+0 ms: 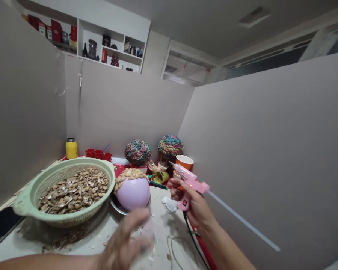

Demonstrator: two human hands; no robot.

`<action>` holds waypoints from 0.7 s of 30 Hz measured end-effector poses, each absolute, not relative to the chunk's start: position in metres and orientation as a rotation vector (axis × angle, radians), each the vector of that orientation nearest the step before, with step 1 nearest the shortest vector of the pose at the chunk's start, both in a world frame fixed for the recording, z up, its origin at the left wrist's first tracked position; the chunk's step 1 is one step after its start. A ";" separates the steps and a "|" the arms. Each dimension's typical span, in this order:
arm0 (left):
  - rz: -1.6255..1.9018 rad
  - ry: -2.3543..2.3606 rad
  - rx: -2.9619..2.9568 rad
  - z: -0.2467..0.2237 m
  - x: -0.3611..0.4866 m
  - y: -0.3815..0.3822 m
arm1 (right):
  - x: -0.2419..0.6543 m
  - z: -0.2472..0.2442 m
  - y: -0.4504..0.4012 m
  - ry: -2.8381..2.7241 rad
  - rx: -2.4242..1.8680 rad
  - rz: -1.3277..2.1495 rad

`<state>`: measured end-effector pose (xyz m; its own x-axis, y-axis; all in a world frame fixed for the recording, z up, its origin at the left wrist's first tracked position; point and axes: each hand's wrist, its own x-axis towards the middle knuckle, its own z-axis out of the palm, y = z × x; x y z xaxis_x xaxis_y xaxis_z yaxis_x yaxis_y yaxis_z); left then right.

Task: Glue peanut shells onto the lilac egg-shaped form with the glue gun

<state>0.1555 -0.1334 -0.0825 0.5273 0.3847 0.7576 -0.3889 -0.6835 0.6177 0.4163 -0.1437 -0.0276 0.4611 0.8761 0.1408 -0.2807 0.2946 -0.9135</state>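
My right hand [195, 208] is wrapped round the grip of a pink hot glue gun [190, 180], its nozzle pointing up and left. A long pale glue stick [242, 221] sticks out of its back. My left hand [129, 236], smeared by motion, is in front of a lilac balloon [133, 195] with its fingers apart; I see nothing held in it. Overlapping tan shells [132, 174], like pistachio shells, cover the balloon's top. The balloon rests in a metal bowl [116, 206]. On the left, a pale green colander [109, 178] holds many loose shells [76, 191].
Two multicoloured shell-covered domes [138, 152] stand at the back, near an orange paper cup [185, 161]. Red cups [98, 153] and a yellow bottle [71, 148] are back left. The glue gun's black cord [193, 236] runs down over the table. Grey panels [124, 101] enclose the table.
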 end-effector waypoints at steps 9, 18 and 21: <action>1.210 0.759 1.901 -0.061 0.177 -0.081 | 0.403 -0.044 -0.085 -0.761 -1.096 0.839; 1.123 0.803 1.625 -0.058 0.187 -0.068 | 0.409 -0.052 -0.069 -0.788 -1.159 0.934; 1.143 0.833 1.619 -0.063 0.190 -0.062 | 0.407 -0.052 -0.068 -0.823 -1.128 0.993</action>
<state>0.1895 -0.0623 -0.0629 0.3302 0.8966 0.2951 0.0069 -0.3150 0.9491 0.4071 -0.0679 -0.0523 0.3527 0.9349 0.0393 -0.2127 0.1210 -0.9696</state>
